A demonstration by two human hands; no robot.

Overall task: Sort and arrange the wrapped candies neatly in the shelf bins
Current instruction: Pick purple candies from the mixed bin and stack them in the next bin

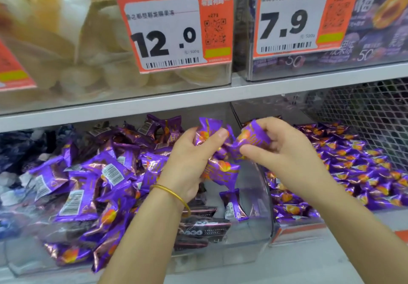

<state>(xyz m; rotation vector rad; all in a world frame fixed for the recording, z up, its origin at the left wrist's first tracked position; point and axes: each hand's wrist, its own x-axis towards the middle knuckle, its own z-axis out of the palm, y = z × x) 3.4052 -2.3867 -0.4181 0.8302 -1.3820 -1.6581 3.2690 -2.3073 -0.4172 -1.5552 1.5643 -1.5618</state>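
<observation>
Purple wrapped candies with orange print fill two clear bins on the lower shelf. My left hand [189,158], wearing a gold bangle, grips a bunch of these candies [209,131] above the middle bin [249,233]. My right hand [284,149] pinches another purple candy [254,138] right beside it, over the divider between the bins. A loose heap of candies [92,184] lies tumbled in the middle bin, many with the barcode side up. The right bin holds candies [344,173] lying in flatter rows.
Dark wrapped packs [198,226] lie under the purple ones in the middle bin. Upper shelf bins hold pale jelly cups [72,41] and purple packs [375,47], with price tags 12.0 [174,34] and 7.9 [295,16]. A dark-wrapper bin [19,151] sits far left.
</observation>
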